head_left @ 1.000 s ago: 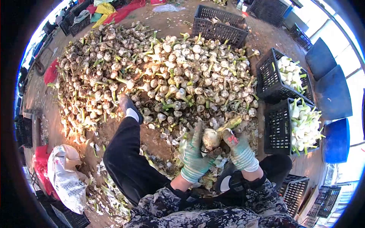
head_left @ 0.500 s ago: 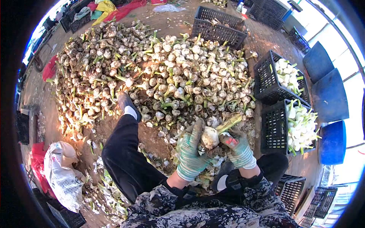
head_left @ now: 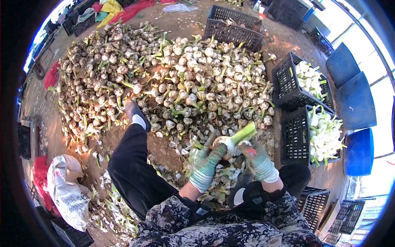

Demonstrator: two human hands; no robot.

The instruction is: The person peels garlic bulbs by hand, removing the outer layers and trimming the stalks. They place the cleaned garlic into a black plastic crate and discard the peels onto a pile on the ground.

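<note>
Fingers of the left hand point(head_left: 205, 165) are curled closed around a garlic-like bulb point(head_left: 228, 144), seen in the head view; both hands wear striped gloves. The fingers of the right hand point(head_left: 260, 159) are partly bent beside the base of the bulb's thick green stem point(head_left: 245, 132), which slants up and to the right; whether they grip it or only touch it, I cannot tell. The bulb is held between the two hands, above loose peelings point(head_left: 222, 187) on the ground.

To the right stand two black crates. The upper crate point(head_left: 284, 88) holds white bulbs with green stems point(head_left: 311, 80). The lower crate point(head_left: 294, 142) is heaped above its rim with similar pale bulbs point(head_left: 323, 133), stems poking out in several directions. Beyond them are blue containers point(head_left: 356, 101), whose insides cannot be made out.

At the far side of the large pile of soiled bulbs point(head_left: 189, 82), another black crate point(head_left: 230, 38) has a few dry-looking pieces in it, low down. One more crate point(head_left: 313, 206) stands near the person's right knee; its contents are unclear. On the left, a white sack point(head_left: 68, 197) slumps beside red mesh point(head_left: 42, 179), and what it holds is hidden
</note>
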